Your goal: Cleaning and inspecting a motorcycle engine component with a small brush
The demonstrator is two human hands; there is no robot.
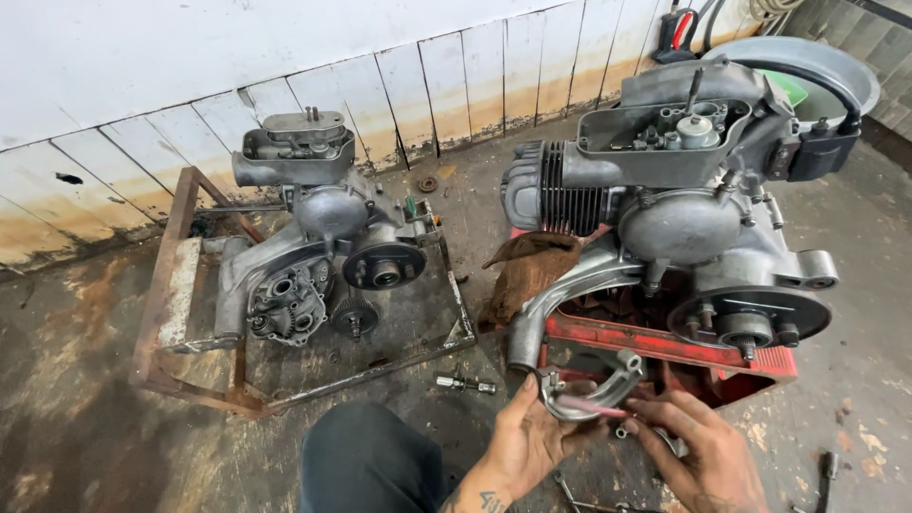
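My left hand holds a curved grey metal brake shoe from below, fingers cupped around its left end. My right hand pinches a thin pinkish spring or rod that lies across the shoe's open side. Both hands hover just in front of a large grey scooter engine resting on a red metal stand. The engine's round brake hub faces me, just above my right hand.
A second, partly stripped engine sits on a rusty steel frame at left. A brown rag lies between the engines. A loose bolt and small tools lie on the stained concrete floor. My dark-trousered knee is at bottom centre.
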